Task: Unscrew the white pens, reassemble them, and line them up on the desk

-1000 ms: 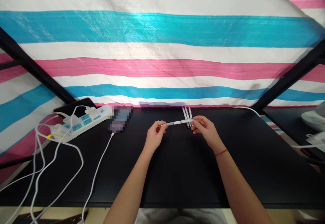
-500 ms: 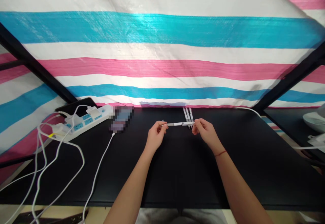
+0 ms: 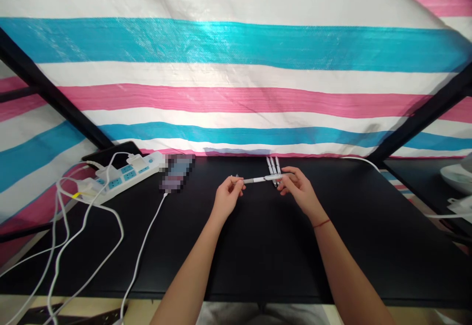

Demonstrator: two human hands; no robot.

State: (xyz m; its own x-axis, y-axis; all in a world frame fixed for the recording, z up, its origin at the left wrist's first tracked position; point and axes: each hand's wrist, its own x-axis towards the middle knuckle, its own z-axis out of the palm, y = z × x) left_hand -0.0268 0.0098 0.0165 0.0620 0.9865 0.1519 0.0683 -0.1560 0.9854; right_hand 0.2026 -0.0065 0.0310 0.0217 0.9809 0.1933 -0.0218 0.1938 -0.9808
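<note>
Above a black table (image 3: 258, 246), both my hands hold one white pen (image 3: 260, 180) level between them. My left hand (image 3: 227, 198) pinches its left end and my right hand (image 3: 297, 187) pinches its right end. Just behind the right end, three more white pens (image 3: 272, 164) lie side by side on the table, pointing away from me. A thin red string circles my right wrist.
A white power strip (image 3: 121, 175) with plugs and several white cables sits at the back left, beside a blurred phone (image 3: 176, 171) with a cable trailing off the front edge. A striped tarp hangs behind. White objects lie on a surface at the far right.
The pen's right end has tipped slightly upward and my right fingers have shifted along it. Both hands stay at nearly the same spot.
</note>
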